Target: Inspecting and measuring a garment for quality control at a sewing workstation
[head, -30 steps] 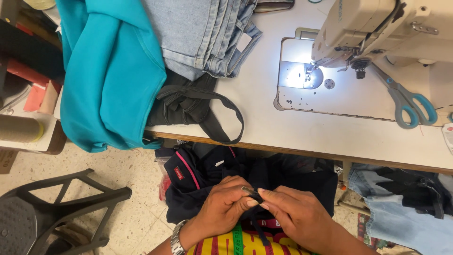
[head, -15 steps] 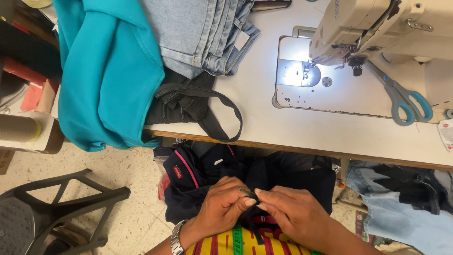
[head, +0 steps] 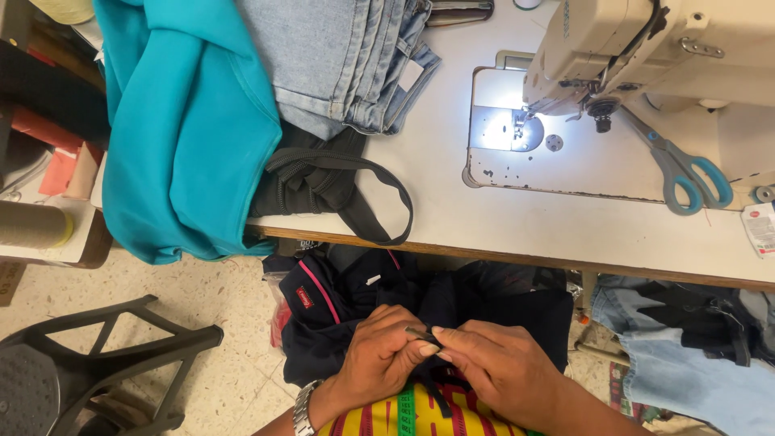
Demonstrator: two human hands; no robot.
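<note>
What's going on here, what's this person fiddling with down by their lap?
A person sits at a sewing table, both hands low in front of it. The left hand and right hand pinch a small dark piece between their fingertips, on a dark garment with pink trim in their lap. On the table stand a sewing machine with its lamp lit and blue-handled scissors; folded jeans, a teal cloth and a black strap lie there.

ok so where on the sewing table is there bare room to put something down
Bare tabletop lies between the black strap and the machine's metal plate, and along the front edge below it. The left end is crowded with teal cloth and jeans; scissors lie right.
</note>
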